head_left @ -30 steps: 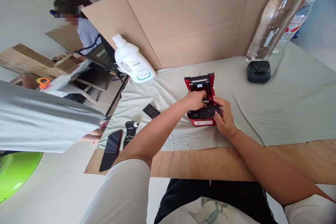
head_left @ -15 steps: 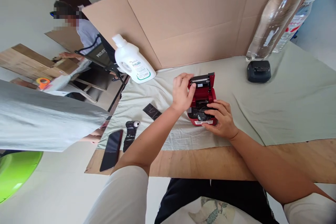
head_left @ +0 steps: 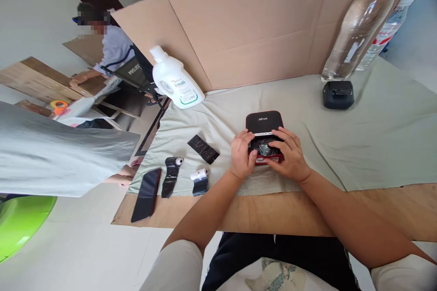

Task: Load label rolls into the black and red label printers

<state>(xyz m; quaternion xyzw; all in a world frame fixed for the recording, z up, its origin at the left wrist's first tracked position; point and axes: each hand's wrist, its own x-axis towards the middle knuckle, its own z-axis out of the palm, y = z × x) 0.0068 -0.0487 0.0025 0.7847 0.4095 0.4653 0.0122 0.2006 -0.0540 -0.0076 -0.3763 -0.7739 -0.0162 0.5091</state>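
Observation:
Between my hands a small red-and-black portable printer [head_left: 263, 120] sits on the cloth, its black lid lowered. A shiny piece of black film [head_left: 265, 149] shows at the printer's front, below the lid's pale edge. My left hand [head_left: 243, 152] is closed around the front left corner, fingers on the lid's edge and thumb low on the front. At the front right my right hand [head_left: 290, 152] holds the printer, fingertips near the film and thumb by the lower red edge. Whether the lid is fully latched I cannot tell.
On the left lie a black film strip [head_left: 204, 149], two small rolls with black film [head_left: 170, 176] [head_left: 200, 182] and a phone [head_left: 146, 195]. A white detergent bottle [head_left: 177, 82], water bottles [head_left: 362, 22] and a black case [head_left: 338, 95] stand farther back before a cardboard panel [head_left: 256, 32]. Another person sits beyond.
The printer's lid has swung down from upright. My left hand has moved from the lid's top to the front left corner. A small roll formerly behind my left forearm is now visible.

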